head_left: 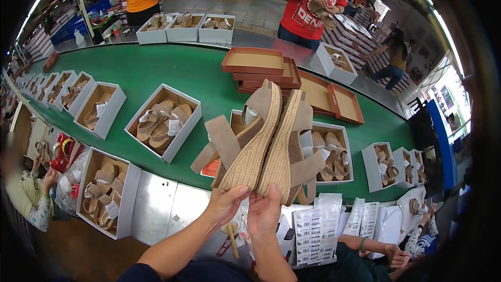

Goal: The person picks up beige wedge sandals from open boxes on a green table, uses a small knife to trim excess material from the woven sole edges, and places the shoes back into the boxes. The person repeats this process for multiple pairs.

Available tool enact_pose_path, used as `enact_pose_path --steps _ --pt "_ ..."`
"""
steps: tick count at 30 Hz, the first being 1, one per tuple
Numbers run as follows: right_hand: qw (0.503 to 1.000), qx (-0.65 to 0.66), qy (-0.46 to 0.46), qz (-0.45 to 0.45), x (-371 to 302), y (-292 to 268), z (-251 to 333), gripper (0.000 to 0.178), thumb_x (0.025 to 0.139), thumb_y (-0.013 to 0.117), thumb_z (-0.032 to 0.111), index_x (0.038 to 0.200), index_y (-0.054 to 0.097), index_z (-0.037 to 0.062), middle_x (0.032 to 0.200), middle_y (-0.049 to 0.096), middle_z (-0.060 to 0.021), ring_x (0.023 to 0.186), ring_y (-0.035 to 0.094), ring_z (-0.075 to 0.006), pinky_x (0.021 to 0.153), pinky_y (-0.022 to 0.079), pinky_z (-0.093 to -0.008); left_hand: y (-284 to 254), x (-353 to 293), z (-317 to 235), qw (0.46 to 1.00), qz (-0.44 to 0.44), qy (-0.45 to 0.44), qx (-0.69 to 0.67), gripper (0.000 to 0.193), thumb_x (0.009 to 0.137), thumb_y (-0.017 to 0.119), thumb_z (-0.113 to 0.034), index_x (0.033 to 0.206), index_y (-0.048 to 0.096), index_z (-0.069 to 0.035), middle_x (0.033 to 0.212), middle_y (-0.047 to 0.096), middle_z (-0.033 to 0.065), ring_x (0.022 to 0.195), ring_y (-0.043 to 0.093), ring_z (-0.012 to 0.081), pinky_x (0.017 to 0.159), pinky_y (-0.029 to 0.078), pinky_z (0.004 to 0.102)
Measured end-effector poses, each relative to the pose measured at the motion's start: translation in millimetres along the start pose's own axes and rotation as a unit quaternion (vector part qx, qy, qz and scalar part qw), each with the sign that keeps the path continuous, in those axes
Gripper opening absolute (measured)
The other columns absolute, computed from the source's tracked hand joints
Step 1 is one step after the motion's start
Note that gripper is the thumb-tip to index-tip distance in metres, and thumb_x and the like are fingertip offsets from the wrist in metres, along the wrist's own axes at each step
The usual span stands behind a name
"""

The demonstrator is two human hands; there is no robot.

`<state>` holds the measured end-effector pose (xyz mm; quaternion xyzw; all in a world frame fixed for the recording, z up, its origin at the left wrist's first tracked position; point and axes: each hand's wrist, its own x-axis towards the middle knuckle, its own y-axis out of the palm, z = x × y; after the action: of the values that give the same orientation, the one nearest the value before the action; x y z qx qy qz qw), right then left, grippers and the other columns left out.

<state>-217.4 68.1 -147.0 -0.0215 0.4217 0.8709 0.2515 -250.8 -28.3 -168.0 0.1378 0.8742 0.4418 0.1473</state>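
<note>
I hold up a pair of beige wedge sandals with woven rope soles, pressed sole to sole. My left hand (225, 203) grips the heel end of the left sandal (245, 138). My right hand (264, 210) grips the heel end of the right sandal (292, 146). Their straps hang loose to either side. Behind them, partly hidden, an open shoebox (236, 121) rests on the green conveyor belt (156, 70).
Open white boxes with sandal pairs (163, 121) (332, 152) (99, 108) line the belt. A stack of brown box lids (261, 68) sits beyond. A box of sandals (107, 192) stands at lower left. Label sheets (313, 230) lie below. Other people stand across the belt and sit beside me.
</note>
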Motion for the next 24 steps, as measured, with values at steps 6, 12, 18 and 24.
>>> enact_pose_path --steps 6,12,18,24 --pt "0.999 -0.017 0.035 -0.034 23 -20 -7 0.055 0.092 0.065 0.031 0.137 0.045 0.0063 0.129 0.057 -0.0077 0.115 0.057 -0.0188 0.100 0.045 -0.0335 -12 15 23 0.997 -0.063 -0.018 -0.027 0.042 0.089 0.067 -0.003 0.130 0.056 -0.006 0.123 0.064 0.0061 0.113 0.062 0.0169 0.099 0.050 0.0332" --pt "0.993 -0.029 0.080 -0.085 41 -43 -22 0.050 0.091 0.069 0.028 0.132 0.049 0.0062 0.124 0.060 -0.0054 0.108 0.060 -0.0153 0.095 0.048 -0.0303 -23 24 37 0.988 -0.150 -0.036 -0.020 0.036 0.090 0.068 -0.006 0.125 0.059 -0.006 0.119 0.065 0.0047 0.109 0.063 0.0155 0.094 0.052 0.0314" --pt "0.989 -0.039 0.100 -0.101 57 -53 -28 0.050 0.092 0.067 0.020 0.136 0.047 0.0073 0.125 0.059 -0.0053 0.108 0.059 -0.0151 0.092 0.048 -0.0302 -38 35 48 0.981 -0.191 -0.041 -0.014 0.038 0.088 0.070 -0.005 0.125 0.059 -0.005 0.118 0.065 0.0054 0.108 0.063 0.0157 0.094 0.053 0.0325" --pt "0.950 -0.274 -0.080 -0.124 88 -71 -37 0.054 0.083 0.078 0.017 0.128 0.052 0.0016 0.120 0.062 -0.0090 0.103 0.063 -0.0200 0.088 0.051 -0.0336 -38 57 45 0.954 -0.202 0.089 0.203 0.046 0.085 0.074 -0.003 0.126 0.055 0.000 0.114 0.066 0.0070 0.099 0.066 0.0155 0.085 0.055 0.0294"
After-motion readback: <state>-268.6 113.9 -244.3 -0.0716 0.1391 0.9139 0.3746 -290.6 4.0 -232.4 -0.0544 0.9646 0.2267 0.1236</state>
